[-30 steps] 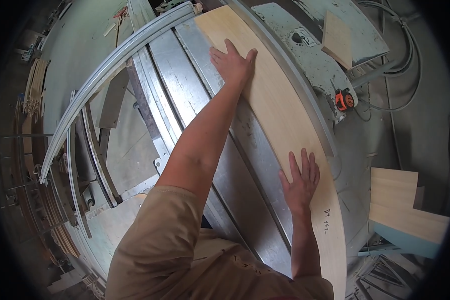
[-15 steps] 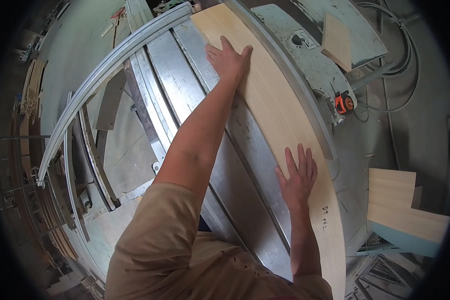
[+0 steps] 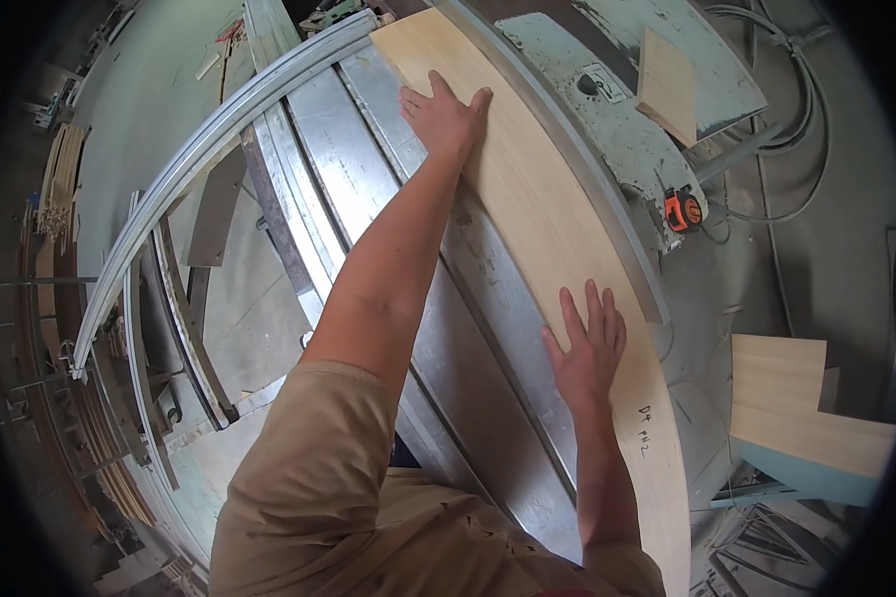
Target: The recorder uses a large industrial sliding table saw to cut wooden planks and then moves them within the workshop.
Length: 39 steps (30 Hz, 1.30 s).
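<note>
While I look down through the head camera, I see both of my hands lying flat on a long pale wooden board (image 3: 538, 214). My left hand (image 3: 446, 117) is far forward, with the arm stretched out. Its fingers are spread and open, and the palm presses on the left edge of the board near its far end; it grips nothing. My right hand (image 3: 587, 348) is closer to me. It is also open, with the fingers spread, and it rests on the left edge of the same board, partly over the metal beside it.

The board lies along the metal surface (image 3: 448, 328) of a sawing machine and runs from the far end toward me. Its right side lies against a long grey fence rail (image 3: 587, 189). Some dark handwriting is on the board just behind my right hand.

To the right of the fence, an orange tape measure (image 3: 683, 209) sits at the edge of the grey machine housing (image 3: 607, 109). 1 small wooden piece (image 3: 665, 85) lies on a grey-green plate farther back. At the far right, well apart from my hands, 2 more pale wooden panels (image 3: 791, 398) lie stacked. On the left I see curved metal rails (image 3: 199, 169) of the sliding carriage.
</note>
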{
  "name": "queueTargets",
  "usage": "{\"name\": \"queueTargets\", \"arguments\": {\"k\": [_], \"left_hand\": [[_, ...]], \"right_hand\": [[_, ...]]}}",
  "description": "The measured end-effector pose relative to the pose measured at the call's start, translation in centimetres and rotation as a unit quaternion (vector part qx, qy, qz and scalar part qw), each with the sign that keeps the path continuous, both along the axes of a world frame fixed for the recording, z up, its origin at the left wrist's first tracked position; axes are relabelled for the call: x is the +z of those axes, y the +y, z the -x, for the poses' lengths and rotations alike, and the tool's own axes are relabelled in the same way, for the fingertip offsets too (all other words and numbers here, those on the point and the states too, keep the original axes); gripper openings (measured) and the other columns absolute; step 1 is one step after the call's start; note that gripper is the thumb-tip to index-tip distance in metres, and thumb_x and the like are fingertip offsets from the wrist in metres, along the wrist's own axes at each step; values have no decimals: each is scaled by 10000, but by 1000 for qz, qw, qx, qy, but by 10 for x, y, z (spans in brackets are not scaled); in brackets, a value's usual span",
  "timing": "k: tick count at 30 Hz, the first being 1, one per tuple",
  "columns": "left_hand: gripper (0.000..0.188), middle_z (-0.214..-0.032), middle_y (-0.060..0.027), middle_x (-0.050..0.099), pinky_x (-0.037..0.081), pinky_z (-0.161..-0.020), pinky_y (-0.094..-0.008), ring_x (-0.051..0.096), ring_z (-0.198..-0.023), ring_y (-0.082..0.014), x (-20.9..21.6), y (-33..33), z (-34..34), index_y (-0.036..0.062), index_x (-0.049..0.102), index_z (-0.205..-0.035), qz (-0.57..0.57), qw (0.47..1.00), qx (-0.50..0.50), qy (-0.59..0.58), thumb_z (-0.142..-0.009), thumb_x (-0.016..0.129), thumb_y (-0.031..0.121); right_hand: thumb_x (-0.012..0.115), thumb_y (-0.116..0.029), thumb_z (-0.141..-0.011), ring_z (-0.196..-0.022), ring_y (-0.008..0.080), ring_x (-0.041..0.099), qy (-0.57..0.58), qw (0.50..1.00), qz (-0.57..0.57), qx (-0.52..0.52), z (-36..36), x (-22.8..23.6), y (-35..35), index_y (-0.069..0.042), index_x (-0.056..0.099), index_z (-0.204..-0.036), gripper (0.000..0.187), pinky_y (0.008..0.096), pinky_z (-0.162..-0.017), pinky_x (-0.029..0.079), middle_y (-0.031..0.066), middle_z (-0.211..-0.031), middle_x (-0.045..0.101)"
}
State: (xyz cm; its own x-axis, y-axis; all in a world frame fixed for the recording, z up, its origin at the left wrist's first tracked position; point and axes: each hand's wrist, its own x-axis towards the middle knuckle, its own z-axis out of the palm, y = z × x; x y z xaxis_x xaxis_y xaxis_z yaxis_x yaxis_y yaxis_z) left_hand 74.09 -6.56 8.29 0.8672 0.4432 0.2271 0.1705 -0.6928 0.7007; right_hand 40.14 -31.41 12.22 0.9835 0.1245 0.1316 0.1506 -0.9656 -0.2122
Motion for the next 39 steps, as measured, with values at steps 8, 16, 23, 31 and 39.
{"name": "queueTargets", "arguments": {"k": [8, 16, 23, 31, 39], "left_hand": [[1108, -1607, -590, 248, 168, -1336, -640, 240, -1585, -670, 1, 8, -6, 0, 419, -1649, 13, 999, -13, 31, -872, 819, 681], [1106, -1426, -430, 478, 321, -1230, -600, 428, -1401, -560, -12, 26, -24, 11, 502, -1609, -53, 998, 25, 33, -838, 792, 749], [1077, -1469, -432, 446, 298, -1256, -585, 399, -1459, -566, -22, 21, -40, 41, 493, -1603, -46, 997, 2, 69, -857, 771, 766], [1149, -1631, -531, 300, 181, -1341, -624, 249, -1603, -620, -23, 34, -44, 32, 442, -1685, -2, 996, 4, 84, -858, 774, 757], [1039, -1689, -530, 194, 173, -1360, -609, 190, -1628, -635, -17, 57, -38, 21, 393, -1698, 17, 993, 7, 116, -943, 756, 636]], "right_hand": [[897, -370, -921, -1606, 412, 408, 0, 1000, -6, 3, -7, -3, 4, -254, 628, -1589, 730, 602, -1299, 343, 127, -1730, 468], [868, -358, -940, -1593, 420, 428, 1, 999, -42, 17, -25, 3, 12, -246, 632, -1589, 699, 597, -1304, 342, 139, -1711, 491], [858, -369, -949, -1603, 379, 421, 11, 999, -45, -7, -35, 4, 10, -276, 645, -1578, 670, 571, -1329, 311, 112, -1707, 504], [859, -345, -949, -1609, 400, 416, 21, 999, -38, 3, -50, 11, 25, -262, 654, -1572, 662, 580, -1328, 310, 130, -1720, 493], [840, -362, -964, -1621, 397, 395, 60, 998, -32, 10, -75, 34, 60, -259, 638, -1590, 666, 586, -1335, 293, 124, -1737, 474]]}}
